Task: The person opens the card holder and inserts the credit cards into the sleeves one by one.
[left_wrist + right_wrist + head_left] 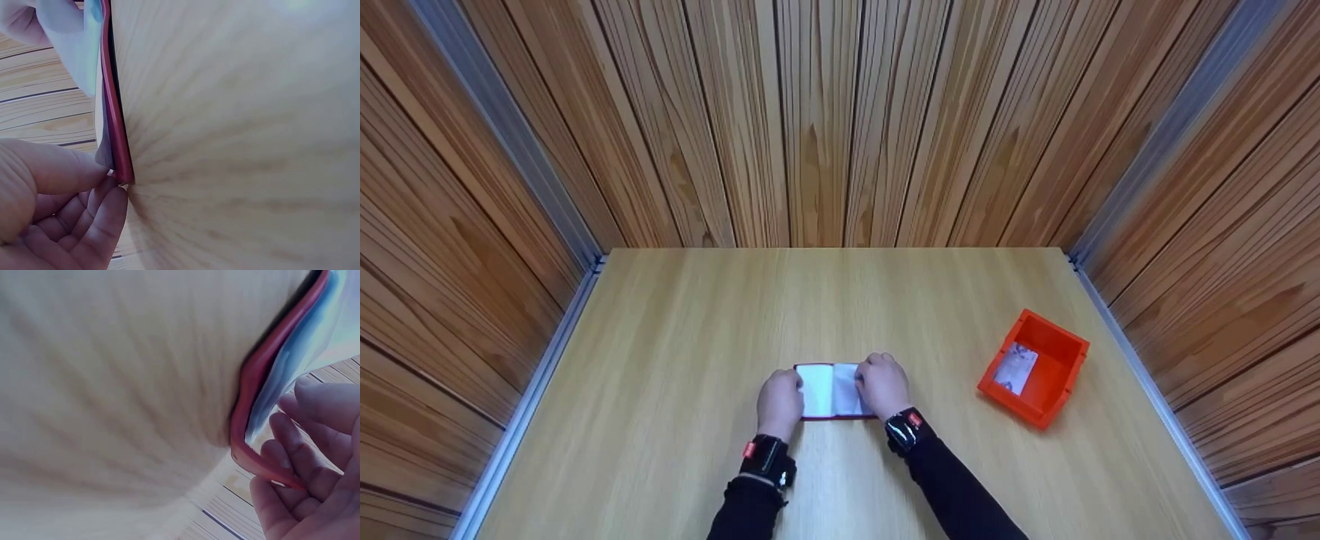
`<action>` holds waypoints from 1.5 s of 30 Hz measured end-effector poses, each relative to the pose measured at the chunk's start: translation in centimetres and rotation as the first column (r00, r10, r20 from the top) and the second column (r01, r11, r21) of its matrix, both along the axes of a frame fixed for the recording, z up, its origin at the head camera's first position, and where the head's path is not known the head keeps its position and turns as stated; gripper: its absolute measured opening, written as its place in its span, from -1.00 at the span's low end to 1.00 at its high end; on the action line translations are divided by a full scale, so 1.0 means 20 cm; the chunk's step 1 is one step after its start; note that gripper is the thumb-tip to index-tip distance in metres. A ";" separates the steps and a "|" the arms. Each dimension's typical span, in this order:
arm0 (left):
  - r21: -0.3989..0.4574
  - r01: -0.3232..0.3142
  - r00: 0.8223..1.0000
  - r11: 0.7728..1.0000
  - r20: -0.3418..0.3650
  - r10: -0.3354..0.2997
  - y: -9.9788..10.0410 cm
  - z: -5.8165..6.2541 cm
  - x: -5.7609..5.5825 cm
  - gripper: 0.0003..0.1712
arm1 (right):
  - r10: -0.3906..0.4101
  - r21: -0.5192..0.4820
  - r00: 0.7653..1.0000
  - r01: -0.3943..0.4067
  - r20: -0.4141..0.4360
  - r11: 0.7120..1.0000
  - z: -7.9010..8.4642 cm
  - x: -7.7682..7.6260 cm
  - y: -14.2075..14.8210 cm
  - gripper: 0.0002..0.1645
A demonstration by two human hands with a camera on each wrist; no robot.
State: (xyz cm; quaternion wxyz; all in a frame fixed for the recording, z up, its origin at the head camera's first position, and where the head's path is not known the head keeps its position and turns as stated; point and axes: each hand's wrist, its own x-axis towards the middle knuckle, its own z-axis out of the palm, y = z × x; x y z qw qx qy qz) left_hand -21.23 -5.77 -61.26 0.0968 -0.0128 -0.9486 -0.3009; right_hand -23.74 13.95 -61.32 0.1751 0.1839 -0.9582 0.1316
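Note:
A small red-covered booklet [819, 391] lies spread out on the table with white pages up, its fold running near the middle. My left hand [780, 401] pinches its left edge; in the left wrist view the thumb [67, 169] presses the page corner against the red cover [114, 107]. At the right side, my right hand [883, 384] holds the booklet. The right wrist view shows the cover [264, 468] bent up over the curled fingers [304, 455], with the thumb [326, 402] by the page edges.
An orange-red bin [1061, 352] stands tilted in angle at the right of the table, with a pale printed card [1016, 368] inside. Wood-panelled walls [817, 127] with metal corner posts [521, 142] enclose the wooden table [682, 322] at the back and both sides.

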 end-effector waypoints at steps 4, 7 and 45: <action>-0.003 0.006 1.000 1.000 -0.012 -0.006 0.00 0.00 0.00 -0.87 | 0.016 -0.020 1.000 -0.016 0.010 1.000 0.01 0.01 -0.01 -0.84; -0.002 0.007 1.000 1.000 -0.022 -0.007 0.00 -0.01 0.00 -0.86 | 0.025 -0.030 1.000 -0.025 0.017 0.999 0.01 0.01 -0.01 -0.85; -0.124 0.222 0.939 0.967 -0.240 -0.246 0.16 0.16 0.15 -0.94 | 0.033 -0.086 0.998 -0.029 0.051 0.996 -0.01 0.01 -0.03 -0.90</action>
